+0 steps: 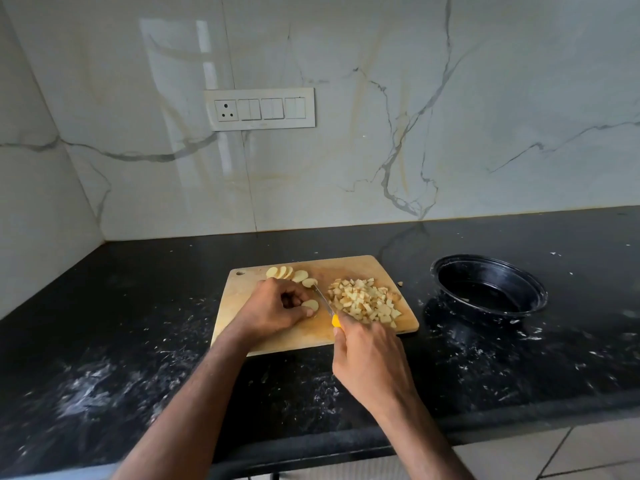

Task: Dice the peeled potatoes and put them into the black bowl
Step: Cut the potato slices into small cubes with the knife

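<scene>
The setting is a domestic kitchen. A polished black stone countertop with white flecks (pixel 138 341) runs along two walls and meets in a corner to the far left. Behind the countertop stands a glossy white marble-pattern backsplash with grey veins (pixel 381 133). A white rectangular wall plate with one three-pin socket and three rocker switches (pixel 259 109) is mounted on the backsplash, above the countertop. On the countertop lies a rectangular pale wooden chopping board with a hanging hole (pixel 242 299), carrying cut potato. To the right of the board, apart from it, sits a round black plastic bowl (pixel 540 299). Pale floor tiles (pixel 571 459) show below the countertop edge.
</scene>
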The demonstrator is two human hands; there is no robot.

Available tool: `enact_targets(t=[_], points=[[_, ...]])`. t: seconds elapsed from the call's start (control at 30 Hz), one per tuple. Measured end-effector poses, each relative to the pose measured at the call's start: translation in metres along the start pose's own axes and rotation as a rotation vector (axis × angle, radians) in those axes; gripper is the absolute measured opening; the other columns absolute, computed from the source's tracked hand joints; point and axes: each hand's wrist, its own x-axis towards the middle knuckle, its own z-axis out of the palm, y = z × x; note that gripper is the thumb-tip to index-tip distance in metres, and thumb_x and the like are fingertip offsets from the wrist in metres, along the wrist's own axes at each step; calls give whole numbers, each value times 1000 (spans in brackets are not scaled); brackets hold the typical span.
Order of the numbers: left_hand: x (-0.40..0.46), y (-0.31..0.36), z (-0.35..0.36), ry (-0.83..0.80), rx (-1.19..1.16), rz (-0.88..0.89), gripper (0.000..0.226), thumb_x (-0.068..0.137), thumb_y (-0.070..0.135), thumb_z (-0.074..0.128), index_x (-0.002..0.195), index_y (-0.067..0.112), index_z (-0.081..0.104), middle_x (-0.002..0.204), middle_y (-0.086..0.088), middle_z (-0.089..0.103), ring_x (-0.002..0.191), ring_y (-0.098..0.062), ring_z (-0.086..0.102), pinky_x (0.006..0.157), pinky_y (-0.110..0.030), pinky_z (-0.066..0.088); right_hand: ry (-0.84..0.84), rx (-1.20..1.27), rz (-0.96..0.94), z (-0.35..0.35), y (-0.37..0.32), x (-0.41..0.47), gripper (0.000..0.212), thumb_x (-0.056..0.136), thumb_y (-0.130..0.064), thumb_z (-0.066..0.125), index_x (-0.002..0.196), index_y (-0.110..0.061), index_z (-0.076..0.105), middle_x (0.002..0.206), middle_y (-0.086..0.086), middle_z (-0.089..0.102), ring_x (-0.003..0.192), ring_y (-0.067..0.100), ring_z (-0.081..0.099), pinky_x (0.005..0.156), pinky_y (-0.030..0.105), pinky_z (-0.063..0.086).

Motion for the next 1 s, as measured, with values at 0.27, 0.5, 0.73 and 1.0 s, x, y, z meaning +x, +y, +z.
enact_targets(t=[0.27, 0.5, 0.73, 1.0], points=[[-1, -6, 5, 50, 50, 9, 22, 78, 31, 85, 96, 23, 76, 88, 9, 68, 82, -11, 62, 76, -36, 56, -54, 14, -19, 1, 0, -5, 44, 103, -34, 42, 145, -25, 50, 99, -2, 73, 86, 13, 65, 77, 26, 55], [2, -10, 6, -10, 161, 91, 48, 77, 44, 68, 124, 37, 60, 94, 17, 52, 83, -1, 52, 88, -42, 49, 8, -18, 85, -3, 3, -7, 39, 95, -34, 52, 132, -28, 63, 85, -4, 74, 75, 14, 69, 68, 28, 56], [4, -12, 6, -90, 230, 71, 43, 88, 40, 68, 131, 37, 58, 109, 12, 53, 105, -10, 48, 103, -45, 38, 39, 29, 101, -4, 3, -7, 33, 90, -28, 61, 120, -20, 72, 92, -5, 77, 78, 14, 72, 72, 33, 62], [3, -2, 9, -209, 372, -9, 63, 88, 71, 54, 142, 42, 41, 141, 4, 40, 136, -20, 32, 116, -57, 17, 15, -63, 53, -7, -1, -12, 30, 88, -35, 59, 114, -26, 72, 74, -5, 72, 65, 16, 67, 60, 30, 58]])
